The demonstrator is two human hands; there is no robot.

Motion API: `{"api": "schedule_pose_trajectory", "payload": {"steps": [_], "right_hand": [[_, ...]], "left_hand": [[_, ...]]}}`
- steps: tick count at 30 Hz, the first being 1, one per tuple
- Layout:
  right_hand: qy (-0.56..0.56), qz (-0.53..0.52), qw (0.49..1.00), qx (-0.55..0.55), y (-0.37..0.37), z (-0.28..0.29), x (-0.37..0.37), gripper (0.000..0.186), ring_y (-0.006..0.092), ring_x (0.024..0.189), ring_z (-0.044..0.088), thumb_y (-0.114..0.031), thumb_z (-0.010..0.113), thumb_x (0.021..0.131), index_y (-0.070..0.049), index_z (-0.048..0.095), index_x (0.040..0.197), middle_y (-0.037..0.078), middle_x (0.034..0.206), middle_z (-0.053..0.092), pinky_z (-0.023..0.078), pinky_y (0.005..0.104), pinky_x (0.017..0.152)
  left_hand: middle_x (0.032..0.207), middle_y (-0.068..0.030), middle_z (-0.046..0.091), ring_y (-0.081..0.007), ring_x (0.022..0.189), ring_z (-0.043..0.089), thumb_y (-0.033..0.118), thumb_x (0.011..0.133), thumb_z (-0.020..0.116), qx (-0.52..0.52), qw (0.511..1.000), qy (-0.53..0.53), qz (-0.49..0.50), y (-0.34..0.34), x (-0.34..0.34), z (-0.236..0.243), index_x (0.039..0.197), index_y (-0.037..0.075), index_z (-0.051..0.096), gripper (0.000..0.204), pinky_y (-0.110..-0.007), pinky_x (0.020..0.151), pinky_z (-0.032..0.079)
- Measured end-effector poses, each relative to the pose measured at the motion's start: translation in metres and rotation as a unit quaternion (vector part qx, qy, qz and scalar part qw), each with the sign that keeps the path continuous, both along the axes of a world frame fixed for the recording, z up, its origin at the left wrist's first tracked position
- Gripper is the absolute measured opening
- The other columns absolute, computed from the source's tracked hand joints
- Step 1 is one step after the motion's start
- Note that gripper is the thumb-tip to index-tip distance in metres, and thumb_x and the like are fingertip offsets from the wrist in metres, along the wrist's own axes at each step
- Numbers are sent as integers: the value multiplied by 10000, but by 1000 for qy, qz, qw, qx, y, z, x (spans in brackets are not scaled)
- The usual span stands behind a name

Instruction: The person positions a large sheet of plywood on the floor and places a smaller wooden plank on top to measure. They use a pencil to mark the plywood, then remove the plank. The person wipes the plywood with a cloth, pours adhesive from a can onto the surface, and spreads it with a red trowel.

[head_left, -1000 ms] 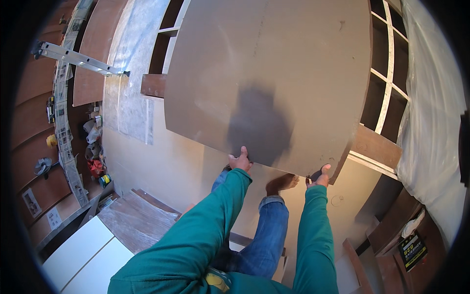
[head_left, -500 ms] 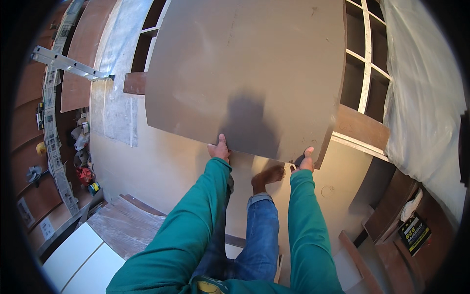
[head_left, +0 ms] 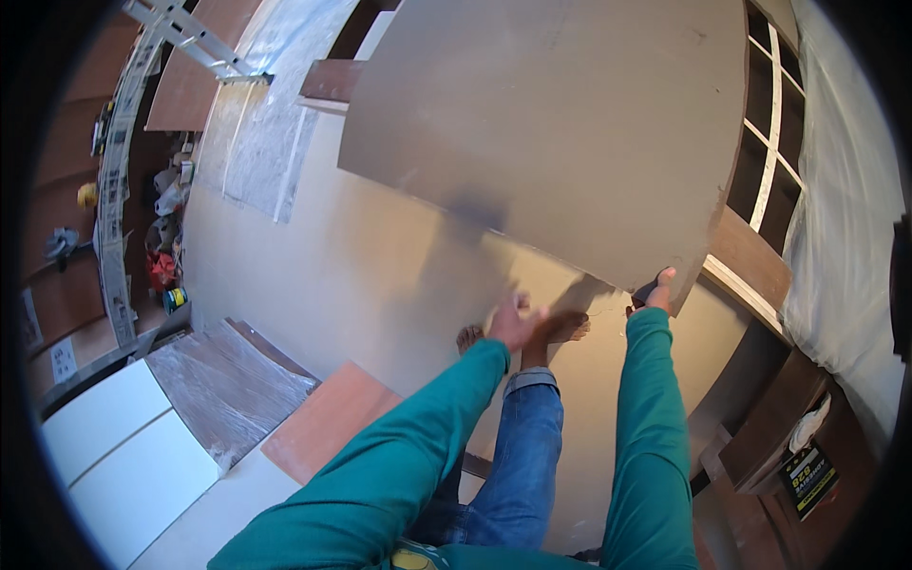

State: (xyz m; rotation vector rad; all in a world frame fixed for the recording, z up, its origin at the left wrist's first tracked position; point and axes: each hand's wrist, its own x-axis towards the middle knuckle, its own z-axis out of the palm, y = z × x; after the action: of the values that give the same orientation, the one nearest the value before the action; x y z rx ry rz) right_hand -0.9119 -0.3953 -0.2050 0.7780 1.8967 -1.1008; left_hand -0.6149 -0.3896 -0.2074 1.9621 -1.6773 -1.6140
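Note:
A large brown-grey flat board lies over a dark framework with pale crossbars. My right hand grips the board's near right corner, thumb on top and fingers beneath. Something dark shows beside that thumb; I cannot make out what it is. Away from the board's near edge, my left hand hangs over the floor near my bare feet. Its fingers are apart, slightly blurred, and nothing shows in them.
Dark framework extends past the board's right side, beside hanging plastic sheeting. A metal ladder stands far left. White panels, a film-covered brown panel and a reddish board lie near left. A black box sits at right.
My left hand has let go of the board's near edge and moved down and right. My right hand still holds the corner. The view has shifted, and the board now appears farther right.

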Motion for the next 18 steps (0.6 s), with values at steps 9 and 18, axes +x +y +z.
{"api": "schedule_pose_trajectory", "payload": {"steps": [9, 18], "right_hand": [[-70, -5, 997, -28, 6, 52, 5, 1114, 305, 1125, 561, -908, 526, 713, -188, 282, 1526, 161, 1270, 546, 243, 640, 1087], [-59, 210, 975, 33, 203, -32, 12, 416, 214, 945, 693, -488, 546, 958, -131, 700, 1105, 5, 923, 742, 472, 561, 894]], "left_hand": [[888, -142, 720, -269, 855, 699, 277, 893, 664, 77, 995, 49, 29, 89, 168, 37, 1017, 23, 705, 285, -396, 805, 539], [726, -94, 667, -173, 625, 627, 118, 897, 617, -191, 980, -16, 54, 32, 231, 35, 929, 37, 701, 121, -328, 587, 515]]}}
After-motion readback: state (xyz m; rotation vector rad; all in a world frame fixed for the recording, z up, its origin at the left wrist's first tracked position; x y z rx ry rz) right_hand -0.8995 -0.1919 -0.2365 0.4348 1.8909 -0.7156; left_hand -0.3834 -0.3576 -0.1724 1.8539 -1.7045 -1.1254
